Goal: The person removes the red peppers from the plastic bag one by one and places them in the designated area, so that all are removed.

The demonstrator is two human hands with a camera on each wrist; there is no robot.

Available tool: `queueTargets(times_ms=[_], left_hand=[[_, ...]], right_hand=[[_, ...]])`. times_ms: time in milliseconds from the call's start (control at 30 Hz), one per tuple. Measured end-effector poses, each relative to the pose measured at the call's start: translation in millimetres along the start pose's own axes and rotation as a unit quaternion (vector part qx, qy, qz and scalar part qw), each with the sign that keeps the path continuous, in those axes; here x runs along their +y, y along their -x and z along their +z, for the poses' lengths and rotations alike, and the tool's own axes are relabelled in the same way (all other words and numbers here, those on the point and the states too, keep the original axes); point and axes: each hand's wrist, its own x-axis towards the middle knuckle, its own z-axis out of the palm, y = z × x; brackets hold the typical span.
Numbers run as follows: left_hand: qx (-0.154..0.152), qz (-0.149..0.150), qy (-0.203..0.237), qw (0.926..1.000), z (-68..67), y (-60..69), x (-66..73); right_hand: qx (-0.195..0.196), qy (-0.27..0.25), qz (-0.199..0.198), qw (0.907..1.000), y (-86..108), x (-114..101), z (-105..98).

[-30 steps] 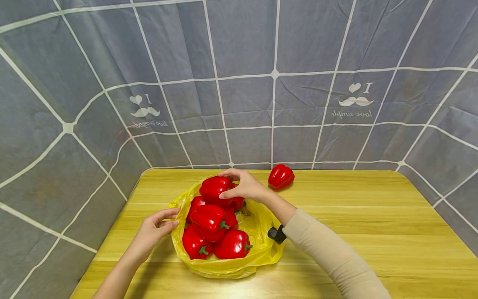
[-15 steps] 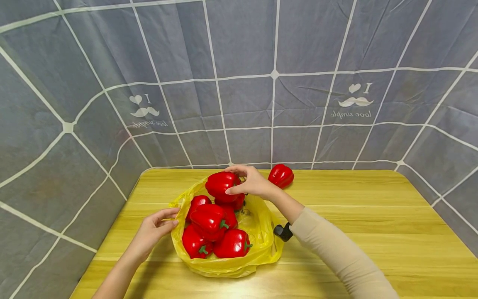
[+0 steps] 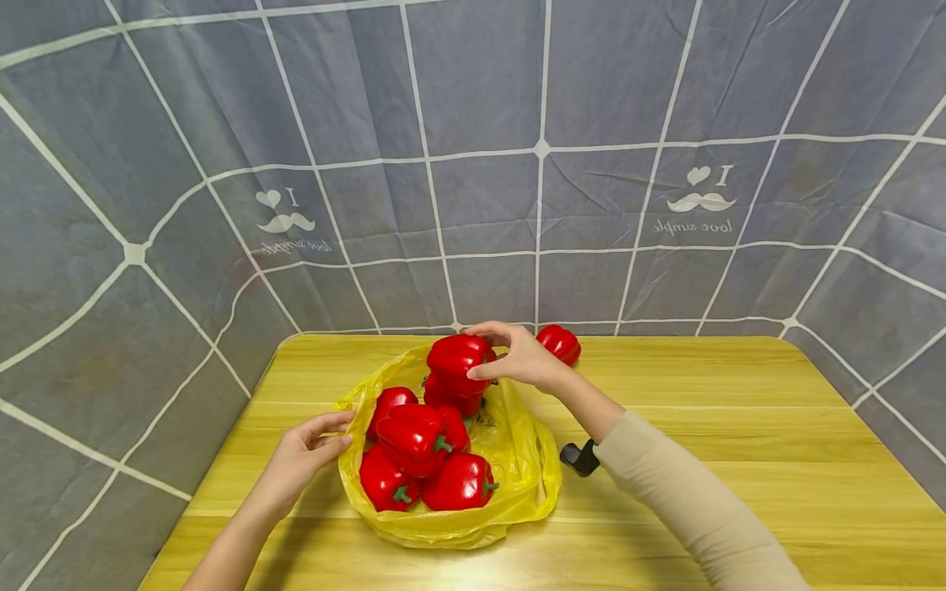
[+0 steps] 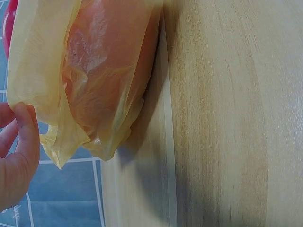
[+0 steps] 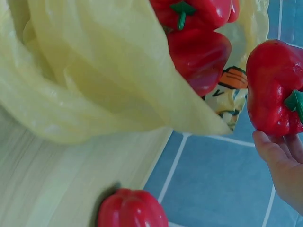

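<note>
Head view is showing the right hand [image 3: 521,359] grasping one red bell pepper [image 3: 456,356] above the far side of the yellow plastic bag [image 3: 436,537], whose edge the left hand [image 3: 310,453] is pinching. The step seems to be handling this pepper at the bag's mouth; the next move is probably calling for a steady grip. The pepper is looking glossy and lobed, its green stem [image 5: 296,103] showing in the right wrist view.

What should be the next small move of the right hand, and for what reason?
Probably the right hand should carry the held pepper clear of the yellow bag, toward the loose pepper on the table. The right wrist view shows it apart from the bagged peppers, it has shifted that way, and the left hand pinches the bag's edge.
</note>
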Motion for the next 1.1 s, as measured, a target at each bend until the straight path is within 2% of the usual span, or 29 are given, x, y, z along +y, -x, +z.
queueTargets(times_ms=[467,733,1000,1100], left_hand=[[0.001,0.002,0.008,1.0000,-0.1,-0.1,0.5],[-0.002,0.004,0.007,1.0000,-0.5,0.1,0.3],[-0.005,0.004,0.003,1.0000,-1.0,-0.1,-0.2],[-0.006,0.003,0.001,1.0000,-1.3,-0.1,-0.3]], right_hand=[[0.039,0.017,0.015,0.9990,14.2,10,-25],[0.056,0.015,0.043,0.9974,24.3,15,-37],[0.073,0.008,0.029,0.9969,36.5,24,-51],[0.083,0.013,0.036,0.9959,42.3,28,-57]])
